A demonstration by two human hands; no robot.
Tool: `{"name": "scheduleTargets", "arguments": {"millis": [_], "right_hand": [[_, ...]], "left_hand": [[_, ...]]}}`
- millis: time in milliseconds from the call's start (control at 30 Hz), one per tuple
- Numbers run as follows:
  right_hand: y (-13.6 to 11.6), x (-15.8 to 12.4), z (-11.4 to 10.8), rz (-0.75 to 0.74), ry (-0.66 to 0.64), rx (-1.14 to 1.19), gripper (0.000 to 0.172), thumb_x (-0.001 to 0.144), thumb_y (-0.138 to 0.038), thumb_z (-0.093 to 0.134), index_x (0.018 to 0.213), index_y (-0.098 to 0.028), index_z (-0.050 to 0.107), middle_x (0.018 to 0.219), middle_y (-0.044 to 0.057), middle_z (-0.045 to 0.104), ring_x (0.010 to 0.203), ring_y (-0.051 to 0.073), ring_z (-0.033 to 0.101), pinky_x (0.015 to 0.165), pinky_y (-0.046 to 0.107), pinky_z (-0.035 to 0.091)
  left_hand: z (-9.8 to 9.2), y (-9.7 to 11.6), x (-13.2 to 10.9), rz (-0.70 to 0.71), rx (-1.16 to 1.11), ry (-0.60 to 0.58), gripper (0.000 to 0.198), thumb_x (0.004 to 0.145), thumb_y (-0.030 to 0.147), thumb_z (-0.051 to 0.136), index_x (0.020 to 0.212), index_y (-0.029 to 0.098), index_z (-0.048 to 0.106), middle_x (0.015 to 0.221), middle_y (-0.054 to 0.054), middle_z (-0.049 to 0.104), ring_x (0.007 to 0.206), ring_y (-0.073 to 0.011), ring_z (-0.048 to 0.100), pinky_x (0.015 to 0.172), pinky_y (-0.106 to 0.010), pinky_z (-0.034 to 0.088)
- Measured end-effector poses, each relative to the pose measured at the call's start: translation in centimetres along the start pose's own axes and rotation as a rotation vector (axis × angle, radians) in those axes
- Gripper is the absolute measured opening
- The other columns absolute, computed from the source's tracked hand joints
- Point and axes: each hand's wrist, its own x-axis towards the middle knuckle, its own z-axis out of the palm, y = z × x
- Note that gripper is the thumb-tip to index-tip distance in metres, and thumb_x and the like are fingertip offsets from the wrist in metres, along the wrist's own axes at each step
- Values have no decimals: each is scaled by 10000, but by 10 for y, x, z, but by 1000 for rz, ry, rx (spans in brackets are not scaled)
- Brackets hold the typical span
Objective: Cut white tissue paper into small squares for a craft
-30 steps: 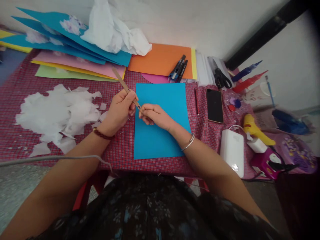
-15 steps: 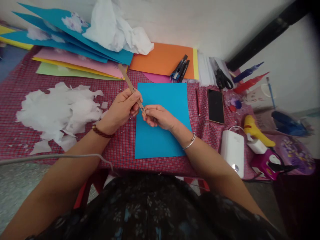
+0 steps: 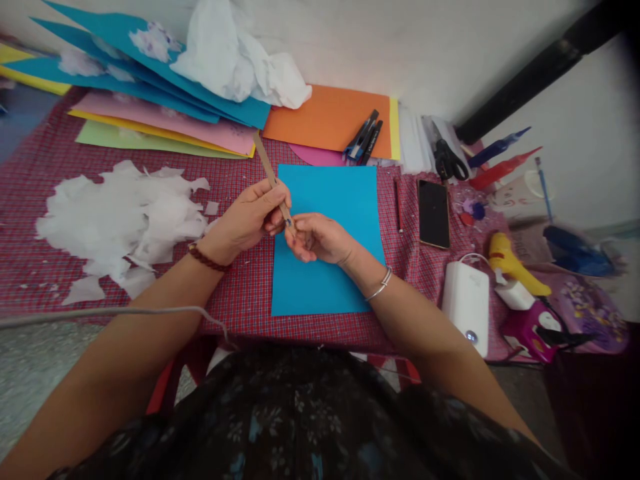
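My left hand [image 3: 255, 213] is closed around a narrow, flat tan strip [image 3: 265, 159], which looks like card or wood. The strip slants from upper left to lower right, its upper part sticking out above my thumb. At its lower end, a small dark spot shows where the fingertips of my right hand [image 3: 320, 237] pinch it; exactly what lies between them is partly hidden. Beneath both hands' fingers a blue sheet of paper [image 3: 325, 287] lies flat on the checked tablecloth [image 3: 240, 293].
Torn white paper pieces [image 3: 115, 220] are heaped at left. Coloured sheets [image 3: 165, 123] and crumpled white paper [image 3: 215, 60] lie behind. To the right are a red pencil [image 3: 399, 205], phone [image 3: 433, 213], scissors [image 3: 447, 160], white power bank [image 3: 466, 303] and yellow glue gun [image 3: 515, 263].
The view has shifted slightly. The strip stands a little steeper in my left hand, and my right fingers have turned slightly at its lower end.
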Motion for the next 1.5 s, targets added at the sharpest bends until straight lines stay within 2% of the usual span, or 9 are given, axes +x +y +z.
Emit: {"name": "scheduleTargets", "arguments": {"millis": [300, 533, 767, 867, 1033, 1167, 1267, 1400, 1500], "right_hand": [[5, 3, -2, -112, 36, 66, 167, 857, -300, 546, 735, -187, 534, 440, -92, 464, 351, 63, 342, 436, 210, 428], [6, 5, 2, -74, 154, 33, 98, 803, -217, 501, 708, -202, 515, 417, -105, 423, 347, 66, 280, 439, 207, 451], [1, 5, 4, -36, 205, 17, 108, 787, -141, 471, 706, -207, 497, 400, -103, 413, 339, 66, 282, 465, 207, 483], [0, 4, 0, -26, 145, 38, 95, 833, -197, 477, 746, -199, 516, 427, -95, 451, 334, 68, 307, 458, 220, 484], [1, 2, -6, -34, 50, 34, 276, 931, -420, 481, 811, -181, 548, 478, -85, 501, 341, 64, 324, 456, 228, 477], [0, -1, -8, -79, 110, -120, 332, 921, -492, 579, 809, -180, 561, 495, -94, 481, 384, 54, 345, 456, 197, 417], [-4, -2, -9, -120, 210, -363, 391, 956, -519, 535, 755, -185, 553, 504, -73, 462, 461, 71, 400, 462, 193, 334], [-7, -3, -11, -176, 308, -781, 377, 982, -409, 528, 673, -192, 514, 577, -41, 461, 587, 101, 423, 559, 232, 322], [-7, -2, -10, -183, 308, -985, 360, 974, -318, 515, 638, -198, 465, 612, -28, 470, 621, 116, 423, 606, 261, 309]], "left_hand": [[-2, 1, 2, 36, -9, 4, 374, 827, 537, 706, 736, 209, 552, 471, 73, 417, 372, -70, 361, 387, -208, 314], [0, 1, 0, 5, 52, -19, 387, 800, 528, 745, 743, 201, 548, 510, 61, 461, 386, -65, 389, 378, -203, 310], [-1, 1, 1, 34, 47, -21, 406, 788, 542, 747, 701, 209, 532, 501, 63, 430, 390, -69, 368, 392, -219, 322], [-2, 1, 1, 5, 58, 20, 402, 789, 541, 743, 703, 213, 527, 507, 58, 431, 394, -75, 372, 400, -229, 321], [-4, 0, 2, 28, 30, 6, 378, 808, 506, 739, 699, 208, 535, 521, 58, 440, 405, -69, 370, 388, -225, 294], [-5, -1, 4, 33, 3, 3, 324, 842, 462, 713, 717, 216, 542, 510, 68, 434, 417, -68, 353, 399, -220, 300], [-6, -4, 5, 3, 3, 57, 312, 845, 449, 704, 729, 208, 543, 498, 75, 422, 408, -66, 341, 410, -217, 317], [-6, -8, 6, -57, 97, 117, 311, 861, 410, 688, 696, 190, 544, 503, 63, 457, 389, -61, 372, 397, -207, 319], [-6, -8, 4, -71, 323, 124, 334, 914, 395, 623, 663, 180, 570, 523, 19, 535, 413, -76, 447, 408, -206, 346]]}}
